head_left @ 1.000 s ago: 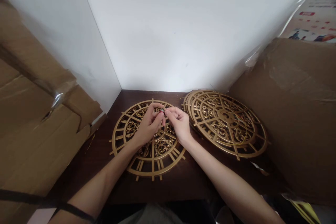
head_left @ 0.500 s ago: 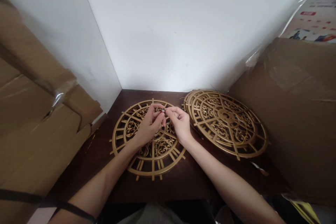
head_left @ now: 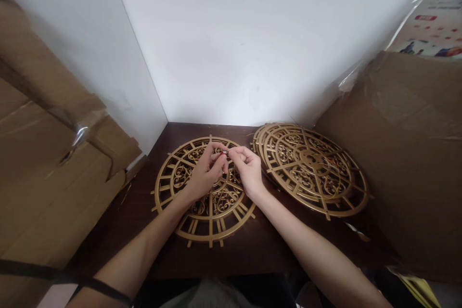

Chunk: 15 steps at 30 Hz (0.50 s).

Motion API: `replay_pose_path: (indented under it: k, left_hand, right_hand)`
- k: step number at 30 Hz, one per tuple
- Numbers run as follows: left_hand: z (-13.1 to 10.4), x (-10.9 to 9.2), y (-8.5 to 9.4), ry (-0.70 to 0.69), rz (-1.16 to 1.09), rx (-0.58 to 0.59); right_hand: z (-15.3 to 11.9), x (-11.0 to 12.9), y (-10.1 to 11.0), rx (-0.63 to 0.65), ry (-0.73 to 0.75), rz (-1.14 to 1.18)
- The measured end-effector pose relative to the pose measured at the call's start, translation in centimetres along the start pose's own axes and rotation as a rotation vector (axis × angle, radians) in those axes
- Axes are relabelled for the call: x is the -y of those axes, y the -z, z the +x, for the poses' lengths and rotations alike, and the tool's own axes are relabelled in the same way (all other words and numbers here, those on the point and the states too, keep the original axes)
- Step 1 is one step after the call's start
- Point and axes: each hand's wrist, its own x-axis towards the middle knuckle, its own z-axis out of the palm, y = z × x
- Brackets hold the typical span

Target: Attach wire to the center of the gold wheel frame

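Note:
Above a round gold openwork clock face (head_left: 210,238) with Roman numerals, both hands meet fingertip to fingertip. My left hand (head_left: 207,168) pinches a small red and silvery piece (head_left: 224,152), too small to name. From the other side, my right hand (head_left: 247,166) is closed in a pinch at the silvery end of that piece. Whether its fingertips hold a second part is hidden. The clock face lies flat on the dark table, partly covered by the hands and forearms.
To the right, several similar gold clock faces (head_left: 314,168) lie stacked at a slant. A small blade-like tool (head_left: 357,232) rests near them. Cardboard boxes stand on the left (head_left: 54,154) and right (head_left: 407,154). A white wall (head_left: 234,48) closes off the back.
Almost nothing differs. Both hands keep the same pinch over the clock face, and the small piece between them has shifted only very slightly.

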Motion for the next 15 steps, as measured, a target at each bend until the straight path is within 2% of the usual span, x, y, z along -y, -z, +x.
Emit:
replay_pose_path:
  k: [5,15]
  left_hand:
    - [-0.04,0.08,0.03,-0.012,0.003,-0.003]
    - [0.03,-0.32,0.31,-0.017,-0.086,-0.109]
  right_hand:
    - [-0.07,0.07,0.0,0.001,0.018,-0.016]
    - [-0.11,0.34,0.01,-0.069,0.09,-0.053]
